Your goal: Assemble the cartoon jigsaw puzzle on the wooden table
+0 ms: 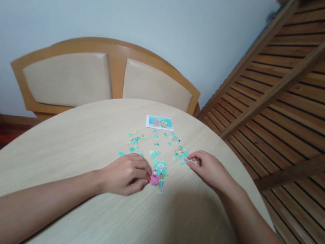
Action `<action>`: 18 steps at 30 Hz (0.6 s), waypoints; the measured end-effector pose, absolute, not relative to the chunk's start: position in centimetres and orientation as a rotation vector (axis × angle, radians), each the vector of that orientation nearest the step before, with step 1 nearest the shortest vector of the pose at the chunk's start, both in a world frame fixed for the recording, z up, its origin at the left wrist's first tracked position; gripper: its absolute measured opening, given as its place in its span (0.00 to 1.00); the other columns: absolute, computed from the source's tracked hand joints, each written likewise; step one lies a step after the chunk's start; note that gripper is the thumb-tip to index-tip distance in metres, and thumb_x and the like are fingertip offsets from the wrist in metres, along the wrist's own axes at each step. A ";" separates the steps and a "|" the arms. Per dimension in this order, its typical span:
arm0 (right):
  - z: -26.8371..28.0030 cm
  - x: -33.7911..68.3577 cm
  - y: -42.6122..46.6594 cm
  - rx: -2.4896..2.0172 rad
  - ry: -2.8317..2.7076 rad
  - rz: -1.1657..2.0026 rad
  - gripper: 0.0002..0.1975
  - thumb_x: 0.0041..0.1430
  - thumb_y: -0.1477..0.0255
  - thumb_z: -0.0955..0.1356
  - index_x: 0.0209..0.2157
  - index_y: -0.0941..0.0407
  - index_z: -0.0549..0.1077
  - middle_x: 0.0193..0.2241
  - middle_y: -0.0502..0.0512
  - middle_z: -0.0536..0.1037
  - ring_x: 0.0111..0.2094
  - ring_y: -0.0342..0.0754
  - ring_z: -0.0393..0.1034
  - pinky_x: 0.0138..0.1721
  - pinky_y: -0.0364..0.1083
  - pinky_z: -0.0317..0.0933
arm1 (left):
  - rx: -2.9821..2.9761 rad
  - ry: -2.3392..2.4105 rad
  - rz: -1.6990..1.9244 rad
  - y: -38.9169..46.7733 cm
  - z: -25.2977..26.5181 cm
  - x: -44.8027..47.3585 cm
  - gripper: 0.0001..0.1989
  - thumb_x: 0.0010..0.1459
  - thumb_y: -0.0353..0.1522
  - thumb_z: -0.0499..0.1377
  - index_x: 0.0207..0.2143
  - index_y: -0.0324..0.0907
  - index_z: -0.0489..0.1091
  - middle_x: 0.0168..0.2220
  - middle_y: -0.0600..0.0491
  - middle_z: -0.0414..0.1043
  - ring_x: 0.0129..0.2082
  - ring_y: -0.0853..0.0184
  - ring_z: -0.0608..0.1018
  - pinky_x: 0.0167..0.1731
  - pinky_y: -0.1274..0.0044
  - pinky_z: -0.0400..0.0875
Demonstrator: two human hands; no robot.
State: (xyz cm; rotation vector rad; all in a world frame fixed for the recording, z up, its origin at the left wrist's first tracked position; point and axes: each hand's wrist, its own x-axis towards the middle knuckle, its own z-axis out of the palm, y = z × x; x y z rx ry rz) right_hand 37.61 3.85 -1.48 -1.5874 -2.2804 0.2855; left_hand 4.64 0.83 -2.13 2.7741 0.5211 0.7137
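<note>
A joined section of jigsaw puzzle (160,170), showing a pink starfish figure and a teal figure, lies flat on the round table (80,220). My left hand (128,174) rests at its left edge, fingers curled and thumb and fingertips closing on the pink part. Further right, my right hand (206,166) pinches a small pink puzzle piece (187,161) between thumb and forefinger, low over the tabletop. Right beside those fingertips is a cluster of loose pieces (180,152) in teal and yellow.
Behind the pieces lies a reference picture card (160,123). More loose pieces (137,139) are scattered to the left and centre. A padded wooden headboard (117,66) stands beyond the table against the wall, and a slatted wooden panel (292,88) leans at the right.
</note>
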 end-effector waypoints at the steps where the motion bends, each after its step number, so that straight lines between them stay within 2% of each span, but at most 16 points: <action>1: -1.6 37.6 3.9 -1.591 -2.267 0.300 0.10 0.61 0.66 0.68 0.38 0.56 0.80 0.37 0.58 0.81 0.36 0.52 0.75 0.38 0.48 0.65 | 2.778 0.522 0.714 0.8 -2.1 4.7 0.10 0.64 0.29 0.54 0.41 0.44 0.76 0.42 0.51 0.80 0.44 0.63 0.80 0.48 0.69 0.71; 10: -2.4 37.7 4.2 -1.521 -2.238 0.336 0.11 0.58 0.67 0.68 0.40 0.57 0.79 0.37 0.58 0.80 0.34 0.51 0.72 0.38 0.48 0.66 | 2.783 0.521 0.705 0.8 -2.1 4.7 0.10 0.64 0.29 0.54 0.41 0.43 0.75 0.42 0.51 0.79 0.44 0.64 0.79 0.48 0.70 0.72; 18: -2.2 37.7 4.1 -1.543 -2.227 0.341 0.08 0.53 0.71 0.69 0.35 0.56 0.79 0.35 0.57 0.79 0.33 0.49 0.72 0.37 0.47 0.65 | 2.785 0.498 0.716 0.8 -2.2 4.7 0.11 0.65 0.29 0.54 0.43 0.44 0.76 0.44 0.50 0.79 0.45 0.64 0.80 0.49 0.70 0.73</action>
